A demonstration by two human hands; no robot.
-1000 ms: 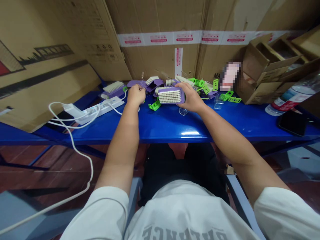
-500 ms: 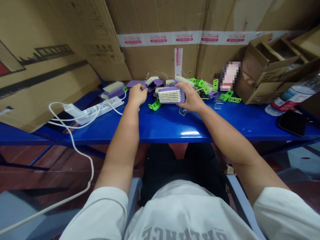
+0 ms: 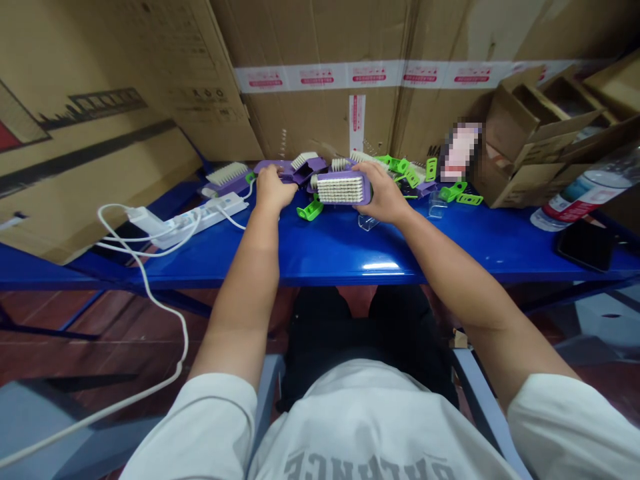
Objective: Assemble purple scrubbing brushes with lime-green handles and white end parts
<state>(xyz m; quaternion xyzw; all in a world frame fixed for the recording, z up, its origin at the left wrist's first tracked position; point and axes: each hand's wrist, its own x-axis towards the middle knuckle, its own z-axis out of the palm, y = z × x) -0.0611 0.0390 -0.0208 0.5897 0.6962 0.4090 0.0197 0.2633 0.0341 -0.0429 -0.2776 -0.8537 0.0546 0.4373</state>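
Note:
My right hand (image 3: 383, 193) is wrapped round the right end of a purple scrubbing brush (image 3: 341, 188), its cream bristles facing me. At the left, my left hand (image 3: 274, 190) has its fingers bent down by a flat purple brush part (image 3: 273, 165); whatever is between the fingertips is hidden. A thin coil spring (image 3: 283, 142) stands up just behind it. Between the hands lies a green plastic bracket (image 3: 310, 209). Behind them are more purple brush pieces (image 3: 310, 168), and under my right hand is a clear plastic piece (image 3: 367, 223).
A white power strip (image 3: 200, 219) with cables lies at left, near another brush (image 3: 227, 175). Green brackets (image 3: 410, 175) pile at right. Further right are small cardboard boxes (image 3: 525, 140), a water bottle (image 3: 575, 200) and a black phone (image 3: 585, 247). Large cartons (image 3: 310, 40) stand behind the blue table (image 3: 325, 257).
My left hand has shifted slightly left, its fingers now over the purple part. The coil spring appears further left and higher. My right hand and brush have barely moved.

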